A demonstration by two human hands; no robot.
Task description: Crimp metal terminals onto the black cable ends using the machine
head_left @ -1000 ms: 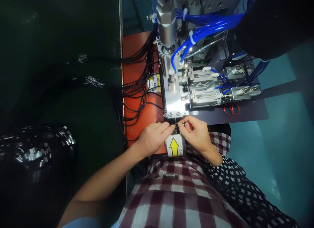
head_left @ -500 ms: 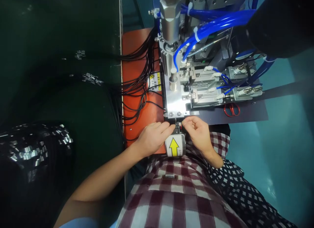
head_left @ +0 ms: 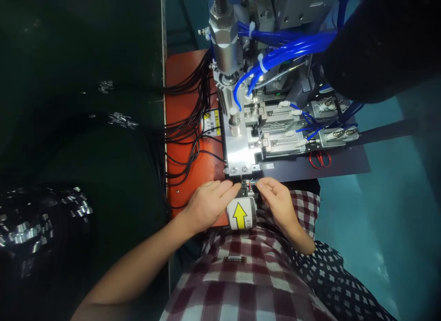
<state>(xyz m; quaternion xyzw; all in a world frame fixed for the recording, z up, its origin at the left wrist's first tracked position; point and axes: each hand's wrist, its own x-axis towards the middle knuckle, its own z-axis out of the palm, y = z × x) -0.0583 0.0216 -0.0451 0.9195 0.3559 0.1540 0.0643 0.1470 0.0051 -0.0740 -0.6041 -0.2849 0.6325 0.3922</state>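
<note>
In front of the press-like machine (head_left: 239,153), my left hand (head_left: 208,203) is closed, thumb and forefinger pinched near the front slot. What it pinches is too small and covered to make out. On the other side of the slot my right hand (head_left: 277,201) is closed in a pinch on what looks like a thin wire (head_left: 253,182). A bit of red shows between the two hands, at the small metal fitting (head_left: 249,187). Just below sits a rounded cover with a yellow arrow label (head_left: 240,214).
Black cables (head_left: 188,146) run across the orange plate (head_left: 179,174) to the left, with shiny metal ends (head_left: 121,120) on the dark surface. A metal-tipped bundle (head_left: 31,229) lies nearer. Red-handled scissors (head_left: 320,160) are right of the machine. Blue air hoses (head_left: 292,44) arch above.
The view has shifted slightly, so everything appears lower and further left. My right fingertips are a little further from the left ones, and a thin wire now shows between them.
</note>
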